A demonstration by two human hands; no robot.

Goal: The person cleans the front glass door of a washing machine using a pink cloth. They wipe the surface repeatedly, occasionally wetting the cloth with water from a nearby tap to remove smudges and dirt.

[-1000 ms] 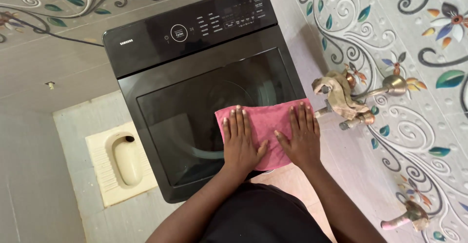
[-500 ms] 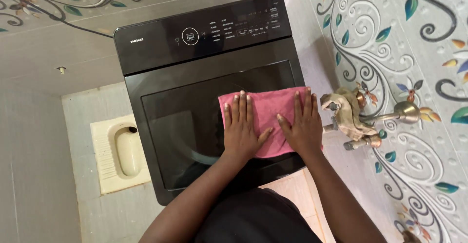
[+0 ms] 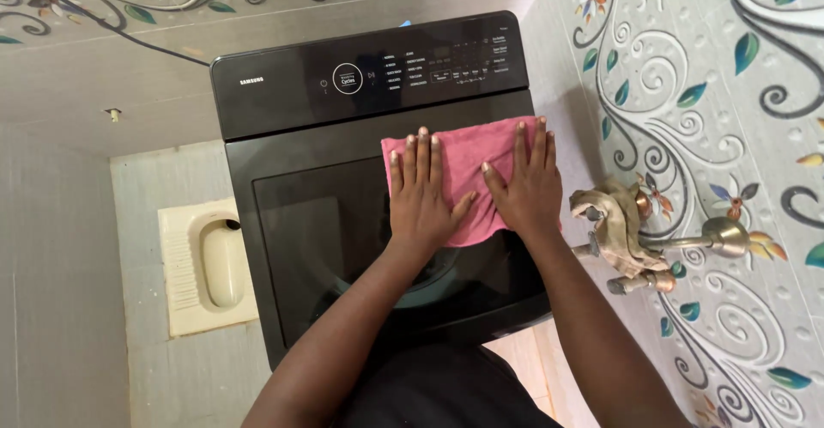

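Observation:
A black top-loading washing machine [image 3: 318, 222] with a dark glass lid stands below me. A pink cloth [image 3: 468, 157] lies flat on the far right part of the lid, just below the control panel [image 3: 360, 80]. My left hand [image 3: 421, 196] presses flat on the cloth's left half, fingers spread. My right hand [image 3: 525, 183] presses flat on its right half, near the machine's right edge. Both forearms reach over the lid from the bottom of the view.
A brass tap [image 3: 635, 248] wrapped in a beige rag sticks out of the patterned tile wall [image 3: 704, 93] right of the machine. A squat toilet pan [image 3: 210, 265] sits in the floor to the left. A black cable [image 3: 103, 24] runs along the back wall.
Both hands have slid the pink cloth away from me across the lid, from the middle of the glass up to the strip below the control panel.

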